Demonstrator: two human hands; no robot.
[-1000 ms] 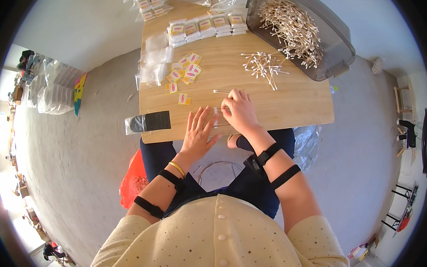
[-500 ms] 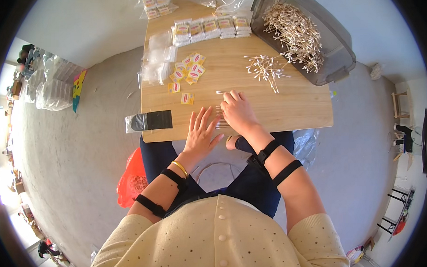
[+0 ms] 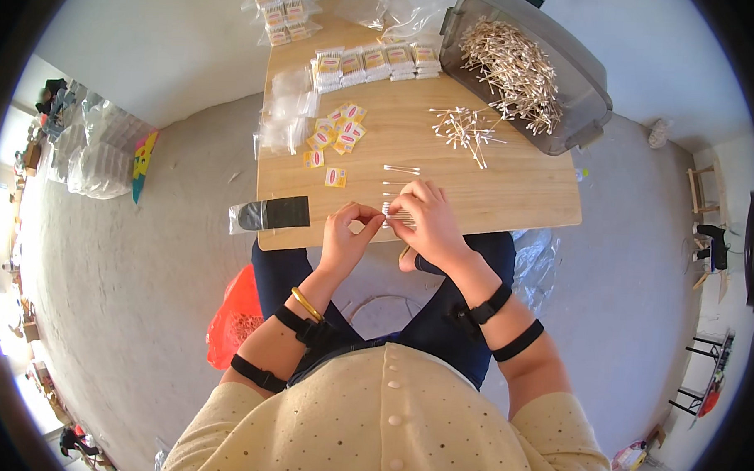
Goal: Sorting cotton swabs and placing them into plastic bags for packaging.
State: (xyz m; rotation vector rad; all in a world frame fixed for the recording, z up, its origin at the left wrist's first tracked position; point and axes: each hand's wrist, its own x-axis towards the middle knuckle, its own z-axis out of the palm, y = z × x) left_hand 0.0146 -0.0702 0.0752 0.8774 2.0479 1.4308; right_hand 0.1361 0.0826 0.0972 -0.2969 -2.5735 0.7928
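Observation:
Near the table's front edge, a close row of cotton swabs [image 3: 402,215] lies between my hands. My left hand [image 3: 344,237] is closed, thumb and forefinger pinched at the swabs' left ends. My right hand [image 3: 432,224] bends over the row from the right, its fingertips closed on swabs and almost meeting the left ones. It hides much of the row. Just beyond, a single cotton swab [image 3: 402,169] lies crosswise. A loose pile of cotton swabs [image 3: 466,134] sits farther right. Yellow-and-white cards [image 3: 336,178] are scattered left of the hands.
A grey plastic bin [image 3: 582,116] heaped with swabs stands at the back right. Filled swab packs [image 3: 375,63] line the back, more packs [image 3: 287,16] at the far left. Clear bags [image 3: 286,116] lie at the left, nearer a black strip [image 3: 286,212] in plastic.
My left hand has gone from lying flat with fingers spread to a pinch at the row's left end. My right hand has drawn nearer to me, uncovering swabs beyond it.

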